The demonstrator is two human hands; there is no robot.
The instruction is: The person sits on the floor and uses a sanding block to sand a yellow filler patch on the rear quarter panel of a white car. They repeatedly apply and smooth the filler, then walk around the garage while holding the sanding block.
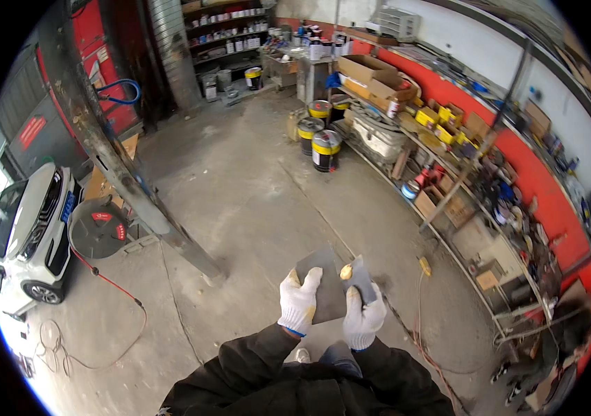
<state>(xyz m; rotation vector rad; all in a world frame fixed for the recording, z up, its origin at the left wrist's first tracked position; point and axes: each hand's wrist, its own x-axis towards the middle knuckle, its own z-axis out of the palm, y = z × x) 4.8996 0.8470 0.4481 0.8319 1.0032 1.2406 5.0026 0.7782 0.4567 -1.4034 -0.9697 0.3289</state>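
My gloved left hand [297, 305] is closed on the edge of a flat grey rectangular plate [328, 297], thumb on top. In my gloved right hand [364, 320] is a smaller grey putty spreader [361, 275], its blade pointing away from me. A lump of pale yellow paste [345, 272] sits at the blade's left edge, beside the plate. Both white gloves carry yellowish stains. The two tools are held close together in front of my body, above the concrete floor; the fingers beneath them are hidden.
A metal post [129, 173] slants at left, near a hose reel [98, 229] and a white car [28, 236]. Ahead stand black-and-yellow buckets [325, 150]. Cluttered shelving [441, 139] lines the right side. A person [562, 340] is at lower right. Hoses [417, 333] cross the floor.
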